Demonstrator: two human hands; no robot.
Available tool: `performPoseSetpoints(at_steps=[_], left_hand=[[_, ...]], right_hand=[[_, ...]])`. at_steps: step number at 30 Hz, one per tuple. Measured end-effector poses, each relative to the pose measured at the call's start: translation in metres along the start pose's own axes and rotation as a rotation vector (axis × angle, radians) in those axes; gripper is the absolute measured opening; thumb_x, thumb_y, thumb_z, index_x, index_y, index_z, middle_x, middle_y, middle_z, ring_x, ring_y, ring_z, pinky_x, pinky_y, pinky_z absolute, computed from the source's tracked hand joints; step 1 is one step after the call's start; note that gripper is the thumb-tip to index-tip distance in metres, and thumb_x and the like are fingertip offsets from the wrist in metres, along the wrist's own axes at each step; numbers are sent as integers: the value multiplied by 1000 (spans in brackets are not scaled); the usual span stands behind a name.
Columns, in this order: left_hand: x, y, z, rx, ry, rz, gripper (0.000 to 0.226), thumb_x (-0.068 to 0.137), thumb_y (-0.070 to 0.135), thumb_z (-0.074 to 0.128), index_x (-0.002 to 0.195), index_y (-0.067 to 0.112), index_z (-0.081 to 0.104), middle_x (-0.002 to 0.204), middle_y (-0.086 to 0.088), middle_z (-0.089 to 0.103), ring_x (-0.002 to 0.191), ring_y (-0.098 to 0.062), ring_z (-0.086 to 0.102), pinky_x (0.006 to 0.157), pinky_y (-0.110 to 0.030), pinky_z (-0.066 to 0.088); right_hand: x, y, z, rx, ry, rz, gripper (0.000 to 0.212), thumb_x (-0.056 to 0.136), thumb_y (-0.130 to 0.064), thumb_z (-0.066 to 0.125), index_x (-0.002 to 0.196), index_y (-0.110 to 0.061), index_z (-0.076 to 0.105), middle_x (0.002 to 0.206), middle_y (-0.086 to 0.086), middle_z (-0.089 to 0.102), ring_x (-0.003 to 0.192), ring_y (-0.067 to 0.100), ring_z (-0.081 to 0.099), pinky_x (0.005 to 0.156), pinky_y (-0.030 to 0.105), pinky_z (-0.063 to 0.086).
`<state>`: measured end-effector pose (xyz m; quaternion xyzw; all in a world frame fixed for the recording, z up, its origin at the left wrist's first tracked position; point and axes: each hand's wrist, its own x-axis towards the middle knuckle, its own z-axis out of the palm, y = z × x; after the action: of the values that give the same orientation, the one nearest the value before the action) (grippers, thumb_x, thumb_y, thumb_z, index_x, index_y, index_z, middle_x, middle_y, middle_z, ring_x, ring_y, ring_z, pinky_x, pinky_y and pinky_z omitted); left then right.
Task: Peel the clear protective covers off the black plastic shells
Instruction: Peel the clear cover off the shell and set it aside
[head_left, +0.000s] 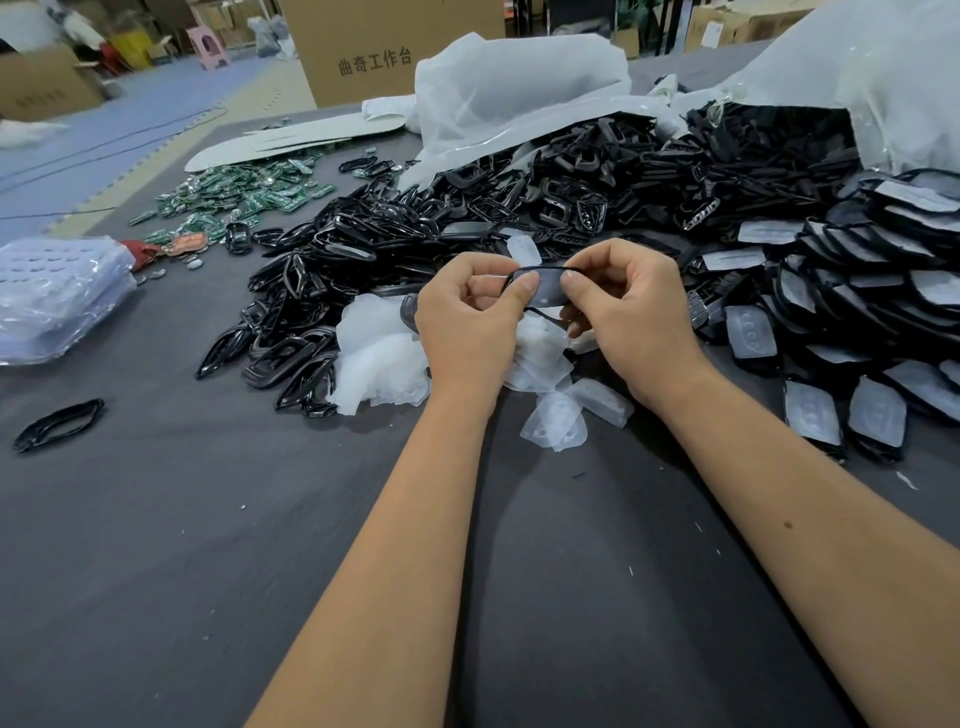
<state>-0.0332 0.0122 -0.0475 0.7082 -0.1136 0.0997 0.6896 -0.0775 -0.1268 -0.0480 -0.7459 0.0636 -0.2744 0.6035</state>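
A black plastic shell (546, 287) with a clear cover on its face is held above the table between both hands. My left hand (467, 322) pinches its left end with thumb and fingers. My right hand (628, 312) pinches its right end, thumb on the face. Below the hands lies a heap of peeled clear covers (384, 358). Covered black shells (841, 322) are piled at the right. Bare black shells and frames (332, 291) are heaped left of the hands.
A grey cloth table (208, 545) spreads in front. Green circuit boards (244, 197) lie far left, stacked clear trays (52, 296) at the left edge, a lone black frame (57, 423) near them. White plastic bags (519, 88) and a cardboard box (384, 47) stand behind.
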Motion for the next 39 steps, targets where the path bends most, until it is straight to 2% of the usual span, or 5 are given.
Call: performPoseSetpoints(at_steps=[6,13,23,33,39], left_hand=[[0,1,0,2,-32,-29,19,81,11,87,82,19,69,74,-9,69,66,-24,61,65,-43,56],[1,-1,-1,-38,-56,-63,13,87,8,81,85,13,69,71,0,69,59,-13,61,61,-30,52],[2,-4,-1,-6,-59,-23,15,95,7,71,85,18,69,76,2,69,61,-9,61,63,-28,51],[1,0,-3,-30,-100,-39,16,87,4,78,91,17,69,75,-16,56,67,-25,50,61,-37,46],[2,-1,-5,-121,-83,-135,13,91,0,74,102,6,74,64,2,56,59,-12,51,60,-29,47]], right_hand=[[0,1,0,-5,22,-24,7,92,-8,76,87,-10,71,68,7,73,52,19,66,51,28,53],[1,3,0,-17,24,-6,9,92,-8,76,85,-12,73,67,8,72,55,29,69,51,31,56],[2,5,-1,-1,7,-6,15,92,-5,73,85,-19,71,69,2,74,57,19,70,55,26,56],[-1,1,-4,129,-66,-12,14,92,8,67,99,-3,72,72,-2,72,57,10,65,57,19,52],[-5,-5,-4,114,-134,-24,32,87,7,72,115,-11,71,110,7,73,76,15,62,74,32,57]])
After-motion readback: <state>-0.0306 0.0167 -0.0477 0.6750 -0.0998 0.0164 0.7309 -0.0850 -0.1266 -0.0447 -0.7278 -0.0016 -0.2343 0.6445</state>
